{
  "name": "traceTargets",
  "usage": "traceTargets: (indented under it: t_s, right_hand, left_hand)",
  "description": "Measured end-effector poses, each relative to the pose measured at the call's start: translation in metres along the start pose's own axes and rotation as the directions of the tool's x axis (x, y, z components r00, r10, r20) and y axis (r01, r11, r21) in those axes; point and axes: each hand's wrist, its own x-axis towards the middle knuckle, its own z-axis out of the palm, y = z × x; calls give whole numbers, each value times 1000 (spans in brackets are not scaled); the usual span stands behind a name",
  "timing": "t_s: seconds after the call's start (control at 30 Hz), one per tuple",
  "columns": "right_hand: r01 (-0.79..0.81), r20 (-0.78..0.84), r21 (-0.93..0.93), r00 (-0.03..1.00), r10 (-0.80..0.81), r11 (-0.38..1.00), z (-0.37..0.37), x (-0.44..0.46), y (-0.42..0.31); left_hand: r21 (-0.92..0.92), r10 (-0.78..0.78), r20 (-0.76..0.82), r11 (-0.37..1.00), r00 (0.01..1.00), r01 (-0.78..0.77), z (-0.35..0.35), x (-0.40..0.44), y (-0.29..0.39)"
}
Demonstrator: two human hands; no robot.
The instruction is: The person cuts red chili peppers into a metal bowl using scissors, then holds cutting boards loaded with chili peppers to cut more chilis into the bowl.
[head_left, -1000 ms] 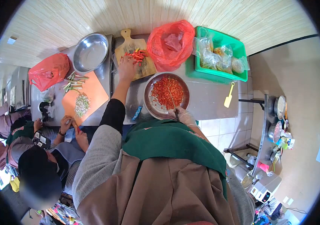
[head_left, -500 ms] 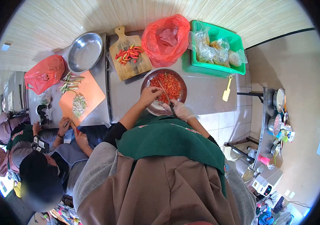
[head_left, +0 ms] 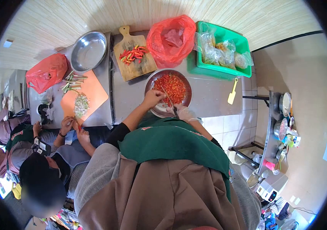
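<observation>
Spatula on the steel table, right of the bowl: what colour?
The spatula is yellow, clearest in the head view.

To your right, a green crate (head_left: 219, 71) holds clear plastic bags (head_left: 214, 55) — a yellow spatula (head_left: 231, 97) lies near it. To your left, you have 1 steel bowl (head_left: 89, 51), 1 knotted red bag (head_left: 48, 73) and 1 orange board (head_left: 96, 90) bearing cut stalks (head_left: 72, 82) and chopped pieces (head_left: 81, 106) — a person (head_left: 43, 176) is beside you.
</observation>
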Motion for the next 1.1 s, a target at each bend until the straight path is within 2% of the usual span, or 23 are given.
traceTargets:
  t_s: [0.1,0.2,0.3,0.4,0.5,0.6,0.7,0.8,0.9,1.0,1.1]
  right_hand:
    - [8,14,-52,1000,-8,999,16,12,17]
    - [-50,31,-20,998,50,999,13,1,7]
    - [-61,118,-28,991,64,998,4,2,-8]
    - [28,79,-31,997,-26,999,17,21,10]
    - [131,60,-115,990,-125,985,10,16,10]
    - [145,100,-187,987,-128,972,21,24,23]
    - [-64,105,-44,992,68,997,12,12,8]
    - [-38,79,-56,996,42,998,4,7,-8]
    - [-29,172,-63,984,40,998,11,26,6]
    - [50,165,-46,985,-42,998,15,27,15]
    - [9,86,-103,996,0,995,21,26,11]
  left_hand:
    - [-80,-81,-47,994,996,77,4,0,-9]
    - [61,25,-65,998,998,-21,7,10,-36]
    - [57,80,-46,995,996,-77,13,18,-52]
    - [-1,-11,-69,1000,998,11,14,12,-41]
    - [-74,-66,-57,995,996,61,10,11,-45]
    - [-248,-135,-62,962,989,116,9,10,-49]
    - [-89,-6,-74,996,997,0,7,15,-54]
    - [-32,26,-65,999,998,-29,11,9,-39]
    - [-47,-14,-87,999,996,10,12,12,-43]
    - [-98,-47,-98,995,994,37,7,7,-32]
    - [-14,25,-97,1000,995,-26,8,6,-32]
